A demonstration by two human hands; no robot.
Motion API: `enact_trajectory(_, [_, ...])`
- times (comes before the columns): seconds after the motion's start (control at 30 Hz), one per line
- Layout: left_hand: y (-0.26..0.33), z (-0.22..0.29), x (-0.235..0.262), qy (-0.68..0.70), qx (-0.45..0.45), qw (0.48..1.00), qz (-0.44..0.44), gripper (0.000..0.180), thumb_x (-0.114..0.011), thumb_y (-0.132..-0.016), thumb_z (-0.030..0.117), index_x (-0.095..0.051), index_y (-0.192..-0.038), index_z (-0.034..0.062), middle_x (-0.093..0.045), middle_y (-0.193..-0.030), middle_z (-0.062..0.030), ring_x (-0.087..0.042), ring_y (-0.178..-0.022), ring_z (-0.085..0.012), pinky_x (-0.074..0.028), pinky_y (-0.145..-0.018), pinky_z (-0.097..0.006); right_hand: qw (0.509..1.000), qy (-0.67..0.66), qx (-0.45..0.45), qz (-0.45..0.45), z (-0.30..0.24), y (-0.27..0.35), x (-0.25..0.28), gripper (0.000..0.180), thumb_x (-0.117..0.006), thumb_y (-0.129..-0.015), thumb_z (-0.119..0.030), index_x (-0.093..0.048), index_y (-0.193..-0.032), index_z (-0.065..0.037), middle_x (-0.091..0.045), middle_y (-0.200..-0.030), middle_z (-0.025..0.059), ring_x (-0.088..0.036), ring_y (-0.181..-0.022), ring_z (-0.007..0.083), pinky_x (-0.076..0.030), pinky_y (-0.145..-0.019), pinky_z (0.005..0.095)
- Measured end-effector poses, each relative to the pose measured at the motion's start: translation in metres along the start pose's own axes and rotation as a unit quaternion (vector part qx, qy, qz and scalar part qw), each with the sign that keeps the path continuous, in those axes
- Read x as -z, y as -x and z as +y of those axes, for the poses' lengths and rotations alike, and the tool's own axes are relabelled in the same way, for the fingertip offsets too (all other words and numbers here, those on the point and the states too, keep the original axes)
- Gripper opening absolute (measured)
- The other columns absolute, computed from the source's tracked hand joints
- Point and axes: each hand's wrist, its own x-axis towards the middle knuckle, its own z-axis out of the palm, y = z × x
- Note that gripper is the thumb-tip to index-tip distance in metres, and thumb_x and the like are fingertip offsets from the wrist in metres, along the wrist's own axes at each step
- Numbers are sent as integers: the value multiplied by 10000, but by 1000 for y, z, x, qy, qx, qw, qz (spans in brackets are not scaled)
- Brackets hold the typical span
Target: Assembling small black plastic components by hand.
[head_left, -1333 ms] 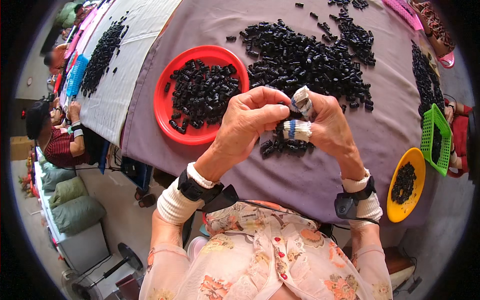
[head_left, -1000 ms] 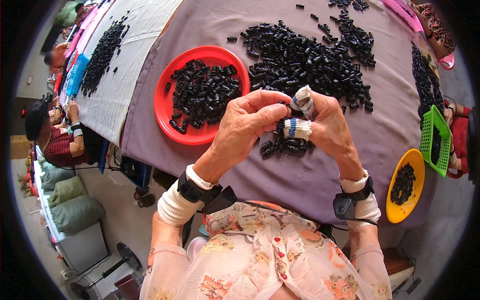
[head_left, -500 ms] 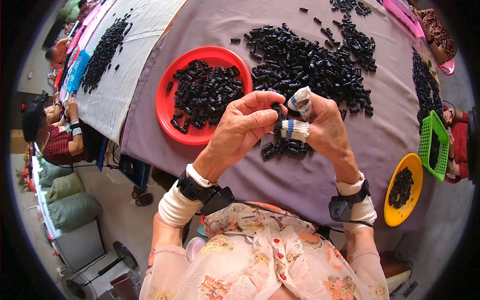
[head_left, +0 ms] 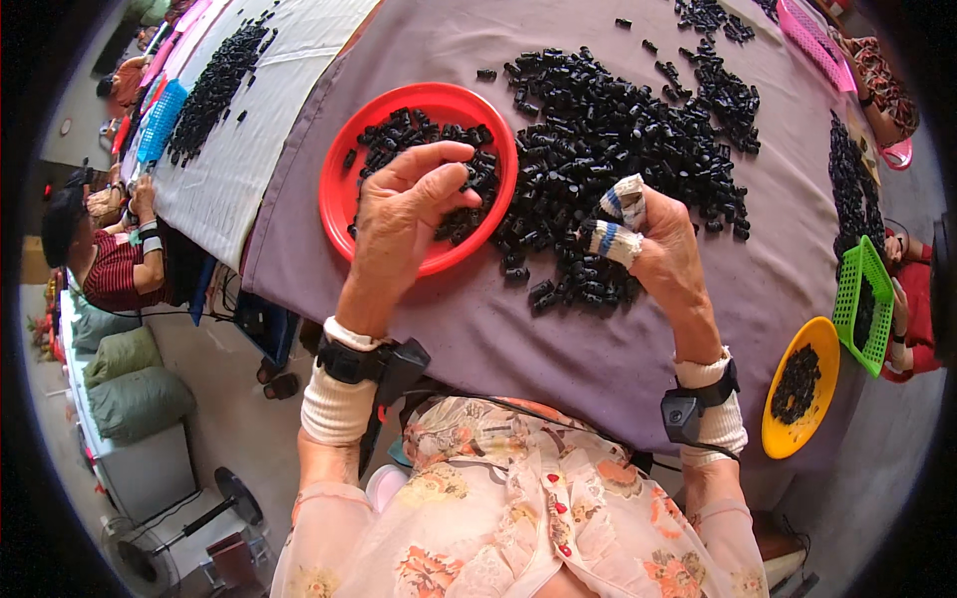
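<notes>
My left hand (head_left: 399,214) is over the red round tray (head_left: 329,189), which holds many small black cylindrical parts (head_left: 399,130). Its thumb and forefinger are bent but apart, and I see nothing between them. To the right, my right hand (head_left: 658,239) is curled at the near side of a large heap of the same black parts (head_left: 618,130). White finger covers with blue stripes (head_left: 616,241) wrap its thumb and forefinger. Dark parts lie behind those fingertips, so whatever they pinch cannot be told from the heap.
A yellow plate (head_left: 773,439) with black bits and a green basket (head_left: 849,299) are at the right edge. People sit at the left and right, one in a striped top (head_left: 120,269). A blue basket (head_left: 159,120) stands on the white-covered table (head_left: 289,90).
My hands have drawn apart. The left hand went left from the black part they worked on together, to above the red tray, and its fingers parted. My right hand shifted slightly right.
</notes>
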Motion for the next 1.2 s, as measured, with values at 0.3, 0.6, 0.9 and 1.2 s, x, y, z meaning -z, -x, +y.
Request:
enact_trajectory(0.3, [8, -54, -14, -623, -180, 761, -23, 134, -654, -732, 67, -627, -861, 43, -561, -778, -99, -570, -665, -226, -459, -591, -308, 999, -12, -24, -18, 11, 2, -2, 184, -702, -702, -74, -559, -804, -20, -481, -631, -44, -395, -567, 42, -363, -500, 217])
enact_trajectory(0.6, [-1, -103, -24, -781, -162, 598, -79, 181, -655, -684, 83, -540, -820, 59, -480, -802, -92, -560, -728, -278, -474, -568, -379, 998, 56, -35, -17, 12, 9, 9, 174, -687, -707, -81, -560, -802, -10, -512, -618, 16, -431, -549, 85, -387, -505, 248])
enact_trajectory(0.9, [-10, -54, -35, -71, 111, 991, 37, 153, -593, -824, 67, -605, -963, 6, -599, -757, -28, -577, -649, -94, -488, -579, -245, 997, -51, -54, -17, 21, 14, 9, 166, -689, -721, -66, -562, -819, -22, -504, -642, -33, -416, -586, 34, -376, -514, 205])
enact_trajectory(1.2, [5, -45, -53, 81, 118, 990, 10, 129, -581, -838, 64, -568, -947, -4, -605, -808, -69, -615, -703, -153, -543, -632, -311, 993, -104, -46, -10, 3, 13, -5, 140, -665, -741, -44, -569, -843, -42, -513, -672, -63, -420, -608, 11, -378, -530, 184])
